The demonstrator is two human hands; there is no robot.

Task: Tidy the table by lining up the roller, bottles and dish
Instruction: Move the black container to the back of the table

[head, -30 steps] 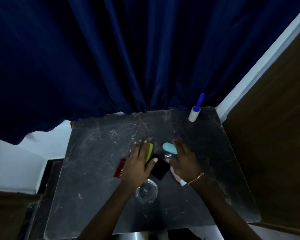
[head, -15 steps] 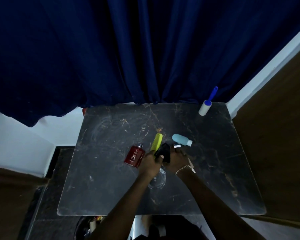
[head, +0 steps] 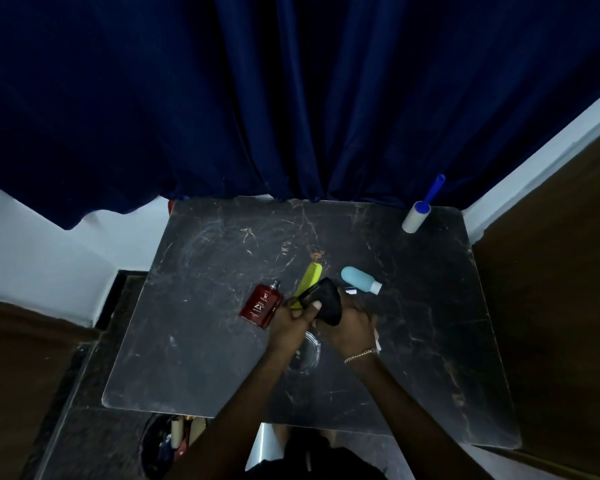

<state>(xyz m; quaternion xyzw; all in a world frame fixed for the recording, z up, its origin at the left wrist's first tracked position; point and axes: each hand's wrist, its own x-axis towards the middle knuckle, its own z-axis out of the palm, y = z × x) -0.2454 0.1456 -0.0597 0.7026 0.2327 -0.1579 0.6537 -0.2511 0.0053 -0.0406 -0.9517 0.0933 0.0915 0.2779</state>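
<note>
Black pouch gripped by both hands, left hand and right hand. Bench count: one roller, two bottles, red bottle and blue bottle, one glass dish, one comb.

I see a dark marble-look table, smooth with a dull sheen, veined and scuffed pale. The red perfume bottle looks like glossy glass with a metal sprayer. The yellow-green comb and pale blue bottle read as smooth plastic. The clear dish looks like glass. At the far right, the lint roller shows a matt papery roll and a blue plastic handle. The navy curtain is soft, velvety cloth.
</note>
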